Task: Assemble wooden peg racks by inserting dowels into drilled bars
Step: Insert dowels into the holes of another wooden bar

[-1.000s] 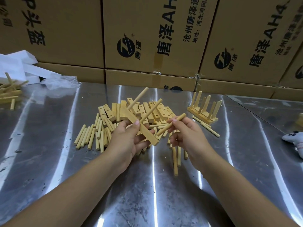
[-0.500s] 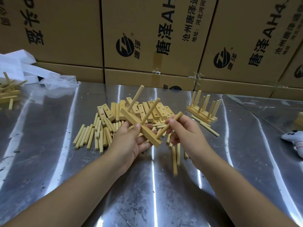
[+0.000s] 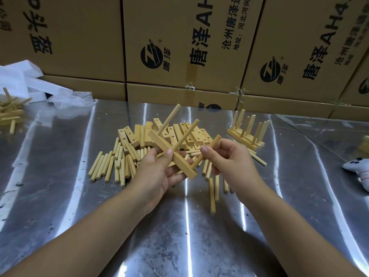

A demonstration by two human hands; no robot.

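The left hand (image 3: 157,170) grips the drilled bar (image 3: 180,163) above the table (image 3: 60,176), tilted so its free near end faces the right hand (image 3: 229,158). That hand pinches a 3rd dowel (image 3: 207,151), angled down toward it. 2 seated dowels (image 3: 186,134) already stand in the bar. Against 1 second back, both hands sit slightly higher and that dowel leans steeper.

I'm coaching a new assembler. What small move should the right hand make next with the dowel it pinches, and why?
Probably press the third dowel into the bar at its near end. The left hand grips the bar, which carries two dowels farther along; the right hand pinches the third beside the bare near end. No hole is visible there.
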